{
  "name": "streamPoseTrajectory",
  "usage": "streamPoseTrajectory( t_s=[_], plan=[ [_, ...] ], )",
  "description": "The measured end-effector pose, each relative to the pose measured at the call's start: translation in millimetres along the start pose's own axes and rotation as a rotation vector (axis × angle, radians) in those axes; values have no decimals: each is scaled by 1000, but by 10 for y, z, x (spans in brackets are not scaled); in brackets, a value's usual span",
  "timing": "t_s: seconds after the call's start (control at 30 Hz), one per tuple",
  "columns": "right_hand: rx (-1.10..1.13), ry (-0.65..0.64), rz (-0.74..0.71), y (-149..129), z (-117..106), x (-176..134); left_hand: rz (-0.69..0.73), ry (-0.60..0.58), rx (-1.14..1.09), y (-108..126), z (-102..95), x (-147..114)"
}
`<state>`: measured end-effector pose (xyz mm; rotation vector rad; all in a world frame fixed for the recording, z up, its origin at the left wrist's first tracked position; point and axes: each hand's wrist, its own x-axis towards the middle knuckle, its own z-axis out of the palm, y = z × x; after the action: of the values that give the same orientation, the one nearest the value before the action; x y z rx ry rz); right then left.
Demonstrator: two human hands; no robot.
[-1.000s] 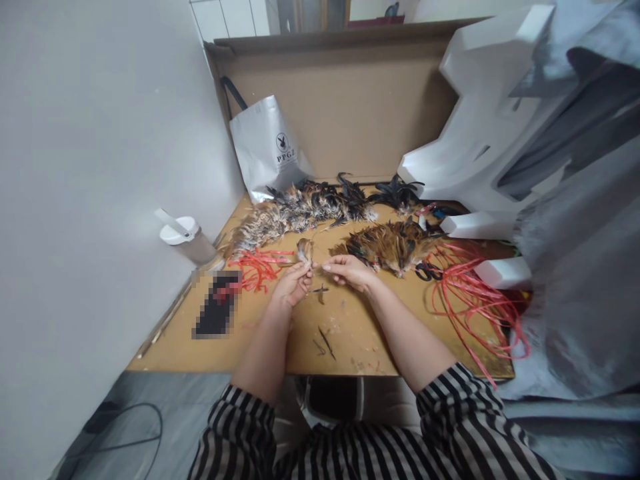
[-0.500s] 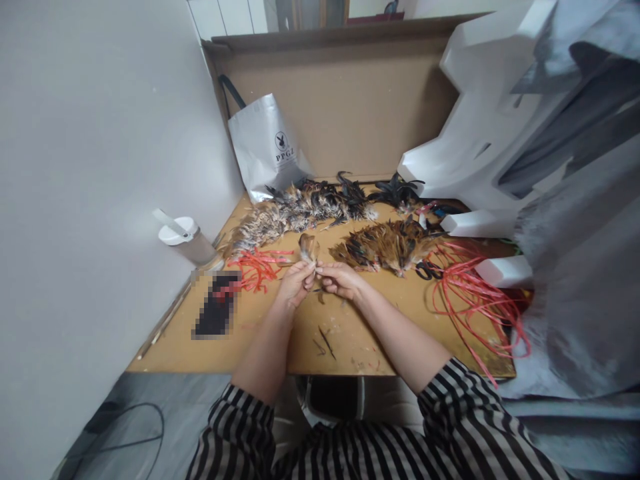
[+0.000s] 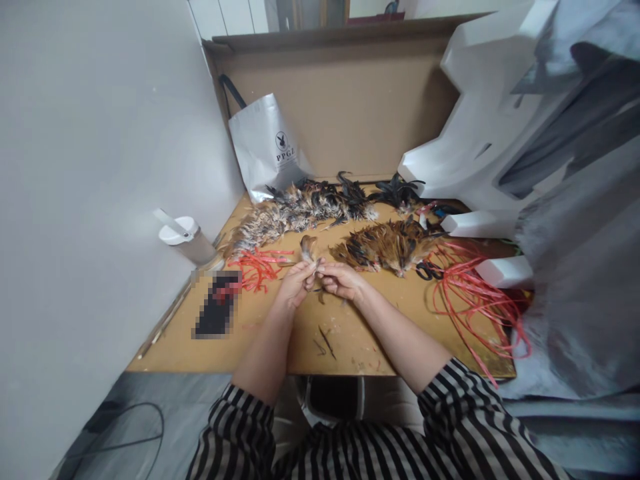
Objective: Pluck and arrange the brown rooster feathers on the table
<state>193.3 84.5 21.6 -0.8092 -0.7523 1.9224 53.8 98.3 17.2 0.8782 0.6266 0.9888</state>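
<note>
Above the middle of the table, my left hand is closed in a pinch on a small bunch of brown feathers, whose tips stick up past the fingers. Right against it, my right hand pinches the pale lower end of the same feathers, its fingertips touching those of the left. Beyond the hands lies a long row of black, white and brown feather bundles. To the right sits a pile of brown feather bundles. Shredded red plastic ties lie left of my left hand.
Black-handled scissors and a tangle of long red strips are at the right. A lidded cup and a pixelated dark object stand at the left. Behind are a silver bag, cardboard and white foam.
The feather tips between my hands have shifted slightly, and more of the pale feather ends shows between my fingertips. Both hands stay in nearly the same place.
</note>
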Motion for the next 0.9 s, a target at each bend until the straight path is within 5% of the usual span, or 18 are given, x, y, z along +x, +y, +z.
streamPoseTrajectory(
  t_s=[0.2,0.43,0.9],
  plan=[
    [-48,82,-76,28,12,18,-6,30,-38,-40,-38,32],
    [-319,304,-389,-9,27,15,-19,125,-64,-54,-81,63],
    [-589,200,-494,-107,0,-29,-190,8,-197,-32,-108,25]
  ],
)
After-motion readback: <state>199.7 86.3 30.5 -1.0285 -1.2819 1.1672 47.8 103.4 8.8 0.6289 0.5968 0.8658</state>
